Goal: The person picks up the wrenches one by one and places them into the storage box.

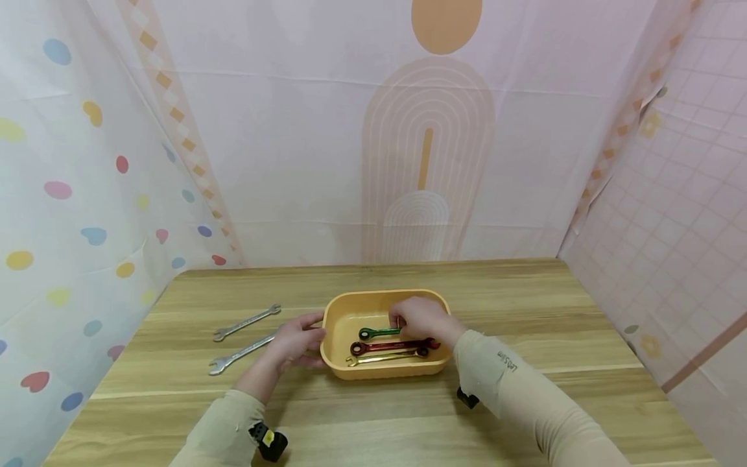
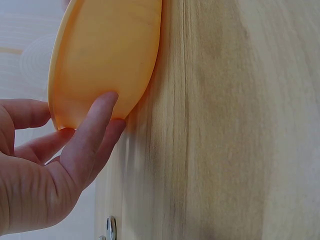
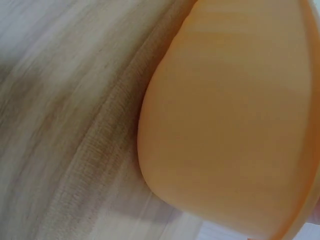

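An orange tray (image 1: 335,324) sits mid-table and holds a green wrench (image 1: 379,333), a red wrench (image 1: 388,347) and a gold wrench (image 1: 382,357), lying side by side. My right hand (image 1: 408,322) reaches over the tray's right half, its curled fingers pinching the green wrench's right end. My left hand (image 1: 309,338) rests against the tray's left wall, thumb near the rim. In the left wrist view, its nearly straight fingers (image 2: 95,130) touch the tray's outer wall (image 2: 105,60). The right wrist view shows only the tray's outer wall (image 3: 235,125) and the tabletop.
Two silver wrenches lie on the wooden table (image 1: 525,311) left of the tray: one farther back (image 1: 246,322), one nearer (image 1: 239,355) beside my left hand. Patterned cloth walls enclose the table on the left, back and right.
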